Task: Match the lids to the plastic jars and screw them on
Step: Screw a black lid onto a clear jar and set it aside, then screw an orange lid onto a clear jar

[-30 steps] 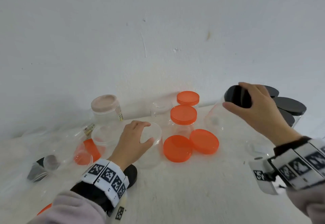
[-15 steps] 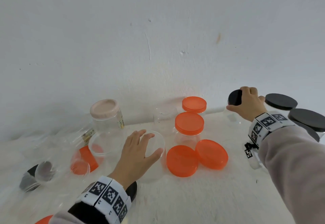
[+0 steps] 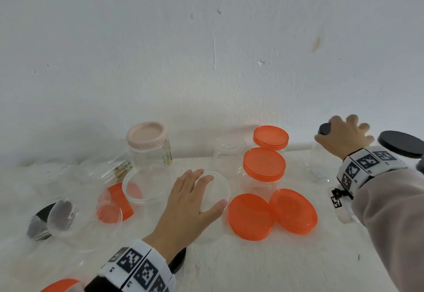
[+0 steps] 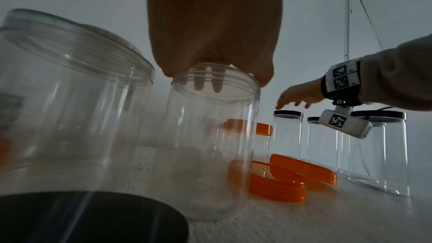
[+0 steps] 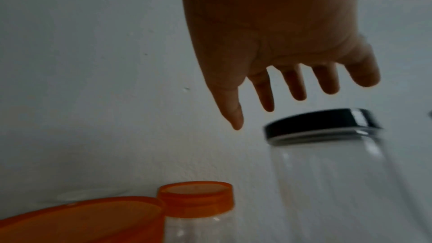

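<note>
**Left hand capping an open jar, right hand hovering over a black lid**

The left hand is lying across the mouth of an open clear jar in the middle of the table, fingers fairly straight and spread, thumb reaching round the near rim. From the left wrist view the palm is sitting right on the threaded rim and fingertips are showing through the plastic inside the mouth. It is resting there rather than clamping.

Over on the far right, the right hand is reaching out above a tall clear jar wearing a black lid. The right wrist view is showing the fingers straight and splayed, hanging just above the lid with a gap under them; nothing is being held. That view is blurred, so the jar's exact tilt is hard to call.

Moving outward: two loose orange lids are lying overlapped just right of the left hand. Behind them, two orange-capped jars are standing one behind the other. More black-lidded jars are standing beside the right wrist. A pink-lidded jar is standing at the back left, with another wide open jar in front of it.
</note>
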